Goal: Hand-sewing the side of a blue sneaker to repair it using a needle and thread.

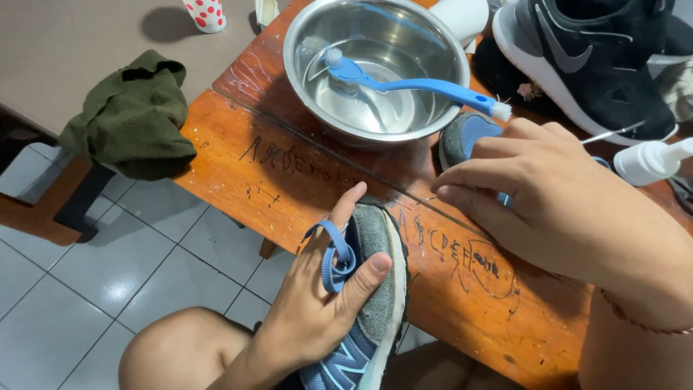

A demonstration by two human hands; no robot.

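Note:
My left hand (317, 303) grips a grey and blue sneaker (375, 289) at the wooden table's (289, 173) front edge, with its blue lace (334, 253) looped over my fingers. My right hand (548, 195) rests fingers down on the table over a second grey and blue shoe (462, 137), pinching something thin at the fingertips that I cannot make out. A steel bowl (375, 68) of water stands behind, with a blue brush (419, 83) lying across it.
A black sneaker (592, 58) sits at the back right beside a white squeeze bottle (650, 160). A green cloth (133, 115) lies on a bench to the left, near a red-dotted white cup (206, 14). Below is grey tiled floor (108, 267).

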